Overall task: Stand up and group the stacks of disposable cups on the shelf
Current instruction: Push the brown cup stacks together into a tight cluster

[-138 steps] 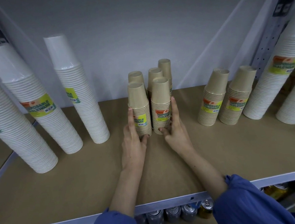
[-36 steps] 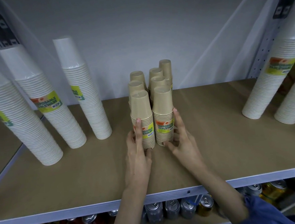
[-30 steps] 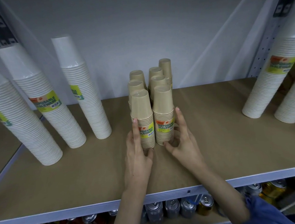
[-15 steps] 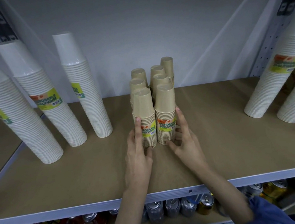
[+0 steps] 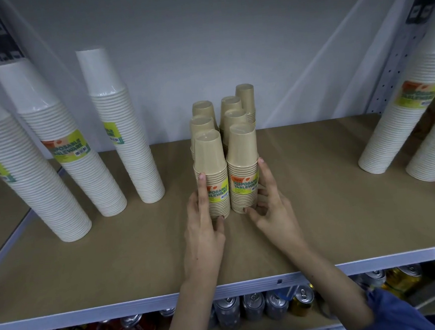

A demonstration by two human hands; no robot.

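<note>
standing upright at the middle of the shelf [image 5: 108,251], the brown cup stacks [image 5: 235,118] are being grouped in a tight cluster, every long axis vertical, the cups being turned upside down with rims on the board and bases pointing up. the front left stack [image 5: 208,155] is being touched along its left side by the straight fingers [image 5: 202,192] of the left hand [image 5: 203,233], the thumb resting at its base. the front right stack [image 5: 242,149] is being flanked by the right hand [image 5: 274,212], forefinger lying straight up the right side, thumb touching the lower rim. neither stack is being clasped; the fingers are released. "disposable tableware" is being shown on yellow-green labels facing the camera, partly covered on the left stack, and also on the tall white cup stacks [image 5: 82,180] well apart at the left. more white stacks [image 5: 391,140] are standing at the right. drink cans [image 5: 253,307] are being stored below.
</note>
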